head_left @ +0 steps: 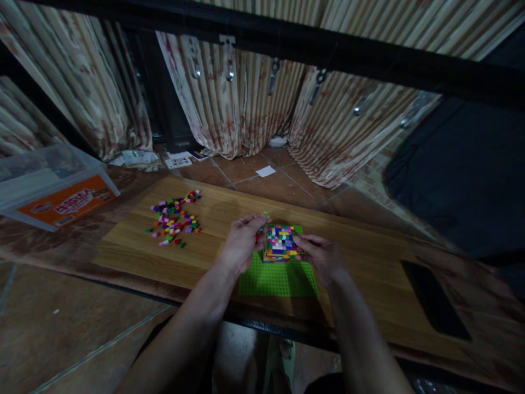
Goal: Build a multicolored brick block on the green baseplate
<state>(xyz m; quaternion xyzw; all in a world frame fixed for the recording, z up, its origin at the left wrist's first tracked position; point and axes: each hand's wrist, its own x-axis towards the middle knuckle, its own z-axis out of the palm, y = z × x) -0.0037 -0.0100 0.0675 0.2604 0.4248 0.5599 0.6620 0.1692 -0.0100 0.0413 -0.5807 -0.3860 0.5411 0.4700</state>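
Observation:
A block built of many-coloured toy bricks (280, 241) stands on a bright green studded baseplate (279, 282). My left hand (241, 241) is closed at the block's left side, with small green and red bricks showing at its fingers. On the opposite side, my right hand (322, 256) has its thumb and fingers closed against the block's right edge. The fingertips partly cover both sides of the block. Loose toy bricks (172, 219) in several colours lie scattered on the wooden board to the left.
The wooden board (361, 262) lies across a low table. A dark, flat phone-like slab (435, 300) rests at its right end. A clear plastic box (61, 183) with an orange label stands on the left. Striped curtains (246, 109) hang behind, and papers (266, 171) lie beyond the board.

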